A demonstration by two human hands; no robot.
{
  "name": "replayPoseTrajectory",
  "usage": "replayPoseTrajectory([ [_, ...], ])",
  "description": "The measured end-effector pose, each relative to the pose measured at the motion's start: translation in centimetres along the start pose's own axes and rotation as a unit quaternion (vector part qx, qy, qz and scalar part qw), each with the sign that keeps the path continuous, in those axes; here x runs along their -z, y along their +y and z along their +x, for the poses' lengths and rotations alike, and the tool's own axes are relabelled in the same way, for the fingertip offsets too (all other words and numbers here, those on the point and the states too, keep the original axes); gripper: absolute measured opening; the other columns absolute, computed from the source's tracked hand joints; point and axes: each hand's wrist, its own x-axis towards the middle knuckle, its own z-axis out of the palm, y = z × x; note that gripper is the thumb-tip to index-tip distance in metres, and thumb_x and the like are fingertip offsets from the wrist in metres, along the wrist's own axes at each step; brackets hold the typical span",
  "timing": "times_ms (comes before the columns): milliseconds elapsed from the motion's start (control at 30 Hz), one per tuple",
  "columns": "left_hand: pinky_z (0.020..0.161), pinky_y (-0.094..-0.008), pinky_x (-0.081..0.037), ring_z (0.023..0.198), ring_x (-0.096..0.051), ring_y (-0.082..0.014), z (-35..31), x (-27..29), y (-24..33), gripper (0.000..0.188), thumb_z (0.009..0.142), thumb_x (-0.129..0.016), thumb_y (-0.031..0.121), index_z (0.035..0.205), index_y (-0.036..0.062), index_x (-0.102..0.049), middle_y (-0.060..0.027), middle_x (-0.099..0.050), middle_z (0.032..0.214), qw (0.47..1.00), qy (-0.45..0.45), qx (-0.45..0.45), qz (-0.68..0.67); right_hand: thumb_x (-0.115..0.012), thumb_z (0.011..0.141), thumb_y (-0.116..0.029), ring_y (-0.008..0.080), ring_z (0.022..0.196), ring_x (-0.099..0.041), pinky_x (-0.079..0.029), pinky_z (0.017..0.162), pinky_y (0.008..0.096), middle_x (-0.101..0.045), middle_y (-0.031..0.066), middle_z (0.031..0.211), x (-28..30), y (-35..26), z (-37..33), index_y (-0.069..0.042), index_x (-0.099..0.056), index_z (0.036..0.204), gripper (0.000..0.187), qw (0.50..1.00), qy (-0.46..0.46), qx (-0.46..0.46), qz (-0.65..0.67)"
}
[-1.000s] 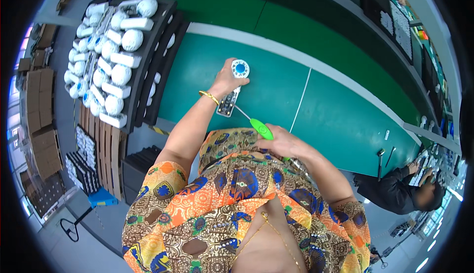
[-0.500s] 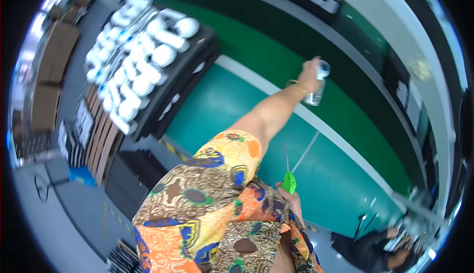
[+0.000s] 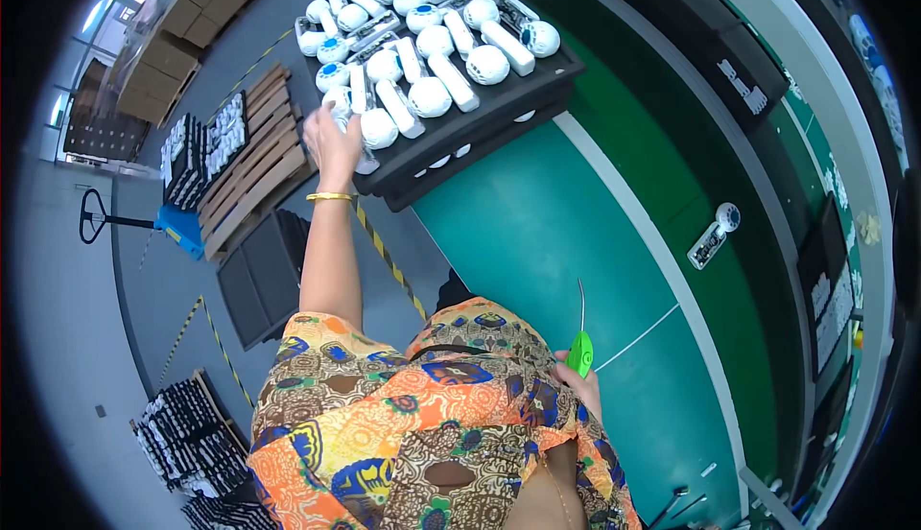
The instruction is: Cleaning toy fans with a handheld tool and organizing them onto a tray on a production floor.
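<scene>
At the black tray's [image 3: 523, 91] near-left corner, the left hand [image 3: 333, 146] curls over a white unit [image 3: 338, 96], pinch indiscernible, and best grips clear of neighbouring units [image 3: 428, 96], while right hand [image 3: 583, 388] fingers wrap a green screwdriver [image 3: 579, 353] nearer the wearer than the tray.

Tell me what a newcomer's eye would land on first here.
Probably the crowd of white round-headed units on the black tray at the top, with the left hand at its lower-left corner. Next, the bright green-handled screwdriver in the right hand, just below the middle. Then one lone unit with its inner parts exposed, on the dark green strip at right.
</scene>
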Motion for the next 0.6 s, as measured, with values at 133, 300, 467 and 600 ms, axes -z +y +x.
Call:
replayPoseTrajectory([
  [133,0.091,-0.0432,-0.041,0.104,-0.053,-0.0357,-1.2,-1.8,-4.4,0.063,0.072,-0.07,0.022,0.125,-0.0011,-0.042,-0.024,-0.052,0.117,0.975,-0.094,0.152,-0.131,-0.059,0.085,-0.013,0.0099,0.061,-0.045,-0.036,0.055,0.0252,-0.049,0.001,0.069,-1.6,1.8,-0.8,0.002,-0.049,0.109,0.03,0.999,-0.004,0.019,-0.038],
  [300,0.084,-0.0361,-0.046,0.1,-0.057,-0.0263,0.8,-2.8,-5.5,0.067,0.074,-0.069,0.02,0.128,-0.0017,-0.038,-0.0191,-0.054,0.117,0.936,-0.077,0.17,-0.297,-0.06,0.086,-0.016,0.0093,0.061,-0.046,-0.038,0.056,0.0254,-0.05,0.0001,0.07,-1.2,0.7,0.4,0.0,-0.051,0.108,0.029,0.999,-0.018,0.022,-0.044],
  [467,0.075,-0.0302,-0.049,0.09,-0.059,-0.0159,-2.2,8.3,4.0,0.043,0.085,-0.059,0.01,0.123,-0.0026,-0.043,-0.0101,-0.057,0.11,0.777,-0.15,0.189,-0.582,-0.059,0.087,-0.015,0.0092,0.062,-0.046,-0.039,0.057,0.0261,-0.05,-0.0004,0.071,-2.5,-1.4,-0.2,-0.001,-0.052,0.106,0.025,0.998,-0.044,0.007,-0.035],
  [600,0.075,-0.0355,-0.053,0.079,-0.061,-0.0168,-6.8,6.0,12.8,0.027,0.089,-0.054,0.009,0.114,-0.0012,-0.049,-0.0081,-0.059,0.1,0.556,-0.363,0.221,-0.714,-0.061,0.085,-0.017,0.0088,0.063,-0.047,-0.039,0.058,0.0249,-0.05,-0.0006,0.072,-2.2,-5.1,0.0,-0.002,-0.053,0.104,0.025,0.994,-0.071,0.054,-0.061],
])
